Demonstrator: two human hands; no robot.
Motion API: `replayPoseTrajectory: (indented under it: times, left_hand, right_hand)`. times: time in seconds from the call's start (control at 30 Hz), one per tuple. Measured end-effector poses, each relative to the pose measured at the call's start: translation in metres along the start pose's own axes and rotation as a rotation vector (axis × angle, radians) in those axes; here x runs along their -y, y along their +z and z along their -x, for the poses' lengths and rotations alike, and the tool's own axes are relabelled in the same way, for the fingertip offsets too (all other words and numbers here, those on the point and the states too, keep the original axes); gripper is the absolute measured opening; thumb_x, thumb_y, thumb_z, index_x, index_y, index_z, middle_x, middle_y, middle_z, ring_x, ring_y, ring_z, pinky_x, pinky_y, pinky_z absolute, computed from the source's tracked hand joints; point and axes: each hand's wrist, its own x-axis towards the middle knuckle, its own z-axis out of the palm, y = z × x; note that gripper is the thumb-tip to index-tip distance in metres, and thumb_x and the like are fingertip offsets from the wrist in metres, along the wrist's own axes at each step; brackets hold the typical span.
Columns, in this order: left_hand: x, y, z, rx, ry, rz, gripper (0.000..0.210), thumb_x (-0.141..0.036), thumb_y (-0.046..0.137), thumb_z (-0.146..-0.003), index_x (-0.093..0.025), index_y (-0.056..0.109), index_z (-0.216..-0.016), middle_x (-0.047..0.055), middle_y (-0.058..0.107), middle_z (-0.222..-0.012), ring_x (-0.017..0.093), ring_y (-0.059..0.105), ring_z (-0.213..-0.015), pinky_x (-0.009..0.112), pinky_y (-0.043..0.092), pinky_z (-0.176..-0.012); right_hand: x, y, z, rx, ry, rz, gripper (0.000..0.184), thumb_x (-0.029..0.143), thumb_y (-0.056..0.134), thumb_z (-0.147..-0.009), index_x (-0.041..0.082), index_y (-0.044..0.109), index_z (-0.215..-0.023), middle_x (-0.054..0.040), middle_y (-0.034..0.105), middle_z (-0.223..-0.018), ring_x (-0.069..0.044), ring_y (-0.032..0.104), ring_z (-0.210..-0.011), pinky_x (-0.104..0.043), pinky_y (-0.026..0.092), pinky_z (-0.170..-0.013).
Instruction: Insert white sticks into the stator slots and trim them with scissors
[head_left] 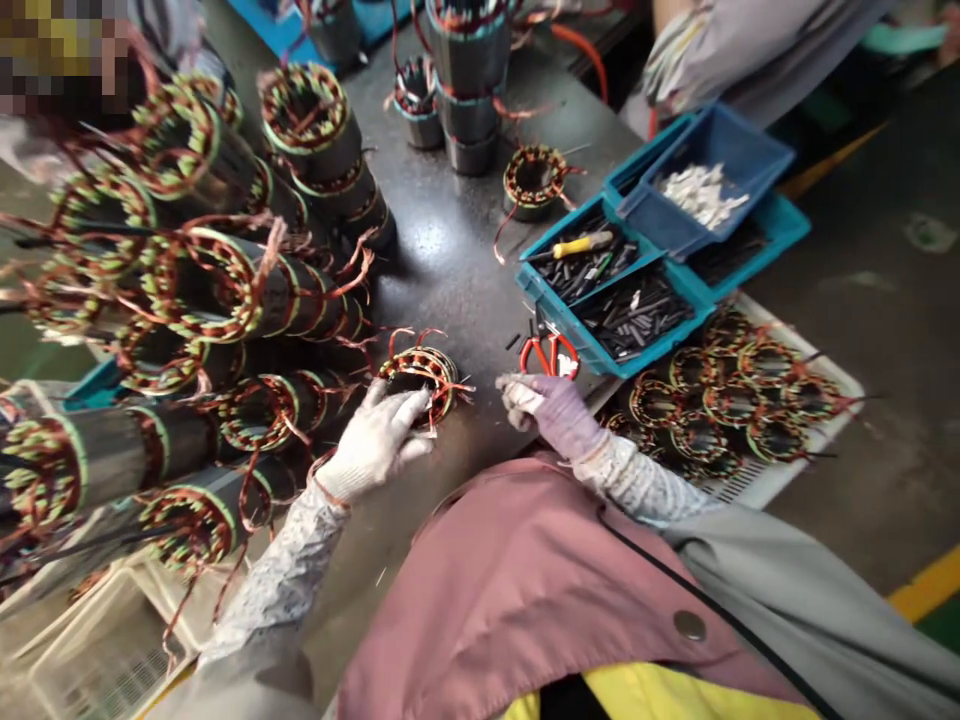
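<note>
My left hand (pixel 379 440), in a white knit glove, is closed on the near left side of a motor stator (pixel 448 372). This stator is a ring wound with copper wire, and several wire ends stick out of it over the dark table. To its right is my right hand (pixel 551 410), in a pale purple glove, apart from the stator. Its fingers are pinched together, and what is between them, if anything, is too small to tell. Just beyond the right hand lies a red-handled cutting tool (pixel 553 352), its working end unclear.
Stacked stators (pixel 270 290) crowd the left side. A teal divided tray (pixel 630 362) holds short black pieces, a yellow-handled tool (pixel 577 245) and a blue bin (pixel 757 160) of white pieces. A white crate (pixel 844 375) of stators stands at right. Another person's sleeve (pixel 712 60) is across the table.
</note>
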Motion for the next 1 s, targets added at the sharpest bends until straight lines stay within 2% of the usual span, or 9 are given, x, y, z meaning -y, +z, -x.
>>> replayPoseTrajectory:
  times: [0.07,0.17,0.37,0.5,0.63,0.73,0.83,0.9,1.0]
  left_hand:
    - [0.000,0.003,-0.003,0.019,-0.017,-0.046,0.055,-0.038,0.053,-0.087,-0.014,0.044,-0.135,0.015,0.065,-0.115,0.027,0.062,-0.107,0.054,0.029,-0.111]
    - [-0.001,0.008,-0.008,0.025,-0.049,-0.118,0.054,-0.032,0.054,-0.085,-0.013,0.045,-0.134,0.012,0.069,-0.098,0.026,0.065,-0.094,0.052,0.031,-0.110]
    - [-0.001,0.013,-0.010,-0.005,-0.047,-0.121,0.055,-0.037,0.055,-0.084,-0.013,0.048,-0.133,0.012,0.069,-0.098,0.026,0.064,-0.093,0.048,0.035,-0.106]
    - [0.000,0.014,-0.010,-0.032,-0.031,-0.138,0.055,-0.040,0.053,-0.085,-0.010,0.048,-0.132,0.010,0.070,-0.093,0.026,0.064,-0.089,0.047,0.034,-0.106]
    - [0.000,0.015,-0.012,-0.053,-0.018,-0.108,0.053,-0.038,0.053,-0.086,-0.011,0.050,-0.131,0.011,0.070,-0.098,0.026,0.063,-0.093,0.046,0.033,-0.107]
    - [-0.001,0.016,-0.011,-0.061,-0.018,-0.076,0.053,-0.037,0.053,-0.085,-0.011,0.050,-0.131,0.012,0.069,-0.100,0.026,0.063,-0.094,0.046,0.032,-0.107]
    - [0.000,0.016,-0.011,-0.056,-0.031,-0.066,0.052,-0.035,0.052,-0.085,-0.013,0.048,-0.132,0.011,0.070,-0.099,0.025,0.063,-0.094,0.046,0.032,-0.107]
    - [0.000,0.015,-0.010,-0.035,-0.026,-0.082,0.052,-0.033,0.050,-0.086,-0.012,0.047,-0.133,0.011,0.070,-0.099,0.025,0.064,-0.093,0.046,0.031,-0.108]
    - [0.002,0.011,-0.010,0.001,0.012,-0.123,0.051,-0.032,0.048,-0.086,-0.010,0.046,-0.133,0.013,0.069,-0.105,0.026,0.064,-0.095,0.046,0.032,-0.106]
  right_hand:
    - [-0.006,0.020,0.000,-0.005,0.070,-0.165,0.038,0.043,0.076,-0.057,0.014,0.070,-0.081,0.0024,0.057,-0.059,-0.007,0.049,-0.047,-0.019,0.039,-0.042]
    - [-0.004,0.030,-0.005,-0.041,0.102,-0.244,0.039,0.035,0.082,-0.048,0.014,0.070,-0.079,0.0021,0.060,-0.060,-0.007,0.053,-0.050,-0.020,0.043,-0.044]
    - [0.014,0.036,-0.009,-0.073,-0.005,-0.053,0.035,0.031,0.083,-0.046,0.014,0.071,-0.073,0.0009,0.063,-0.054,-0.010,0.056,-0.047,-0.022,0.047,-0.044]
    - [0.020,0.038,-0.009,-0.094,-0.088,0.132,0.025,0.029,0.080,-0.052,0.015,0.072,-0.071,0.0003,0.064,-0.053,-0.011,0.056,-0.044,-0.022,0.047,-0.042]
    - [0.015,0.044,-0.015,-0.102,-0.081,0.256,0.024,0.027,0.073,-0.063,0.013,0.074,-0.083,-0.0031,0.068,-0.060,-0.014,0.060,-0.047,-0.026,0.051,-0.045]
    - [0.005,0.042,-0.018,-0.082,-0.220,0.453,0.027,0.027,0.068,-0.072,0.014,0.074,-0.094,-0.0077,0.073,-0.079,-0.019,0.068,-0.065,-0.032,0.057,-0.060]
    - [-0.004,0.036,-0.018,-0.038,-0.380,0.621,0.035,0.029,0.066,-0.076,0.017,0.070,-0.108,-0.0094,0.072,-0.102,-0.021,0.070,-0.084,-0.033,0.057,-0.075]
    - [-0.007,0.042,-0.018,-0.019,-0.417,0.673,0.034,0.029,0.062,-0.081,0.017,0.068,-0.113,-0.0088,0.072,-0.105,-0.020,0.070,-0.084,-0.031,0.057,-0.077]
    - [-0.007,0.065,-0.023,-0.011,-0.490,0.793,0.022,0.022,0.055,-0.086,0.017,0.072,-0.100,-0.0085,0.073,-0.100,-0.019,0.069,-0.089,-0.030,0.054,-0.084]
